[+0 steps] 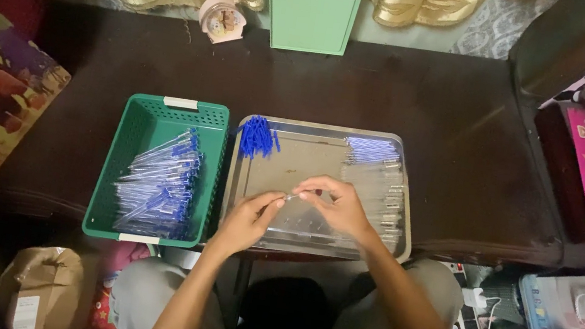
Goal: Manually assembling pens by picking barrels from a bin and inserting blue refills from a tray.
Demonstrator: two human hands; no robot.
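- Head view: left hand point(246, 221) and right hand point(337, 204) each pinch an end of a thin clear plastic pen tube point(293, 197), over the flat metal tray point(311, 242) at the worktop's front edge.
- Green plastic basket point(110, 182) of blue-capped pens point(160, 184) touches the tray's left side.

dark wooden table point(397, 95) | green basket point(152, 115) | metal tray point(313, 132) | green board point(312, 3) | small pink clock point(222, 20)

Basket point(159, 116) with pens point(160, 183) left of tray point(328, 135); both on table point(434, 109).

left hand point(249, 216) fingers pinched | right hand point(337, 204) fingers curled, pinching | fingertips meeting | forearms angled inward
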